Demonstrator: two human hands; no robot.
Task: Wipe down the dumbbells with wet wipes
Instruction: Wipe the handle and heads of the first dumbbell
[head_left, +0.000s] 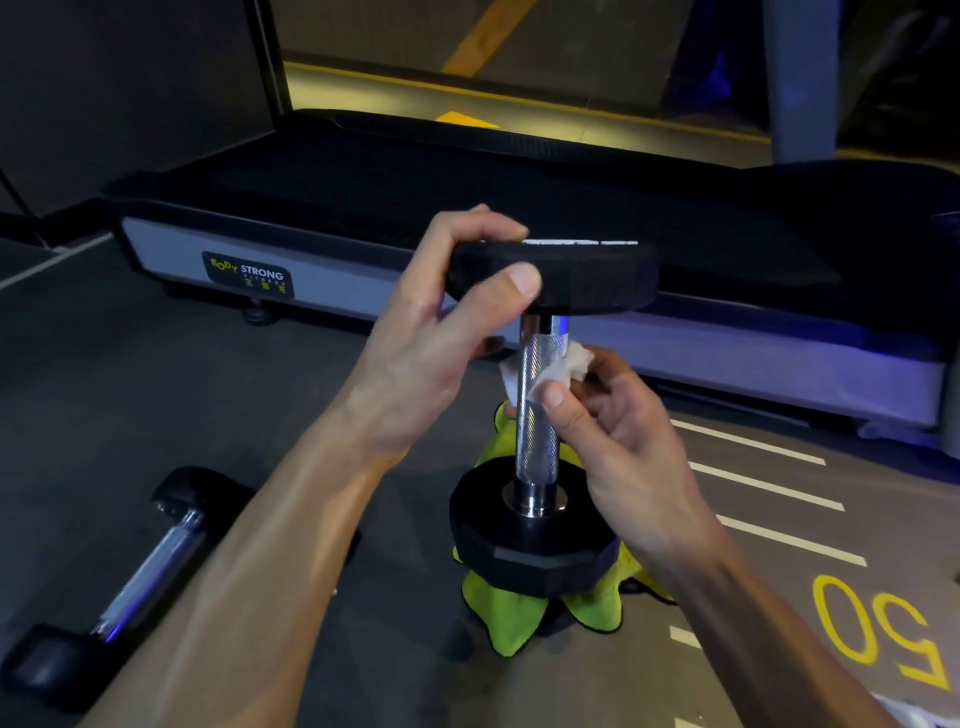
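Observation:
A black dumbbell stands upright on one end, its knurled chrome handle vertical. My left hand grips the rim of its upper black head and holds it steady. My right hand presses a white wet wipe around the upper part of the handle, thumb in front, fingers behind. The lower head rests on a lime-green cloth spread on the floor. A second black dumbbell lies on its side at the lower left, untouched.
A treadmill with a grey side rail and a logo plate runs across the back, just behind the dumbbell. The dark floor has white stripes and a yellow "50" at the right.

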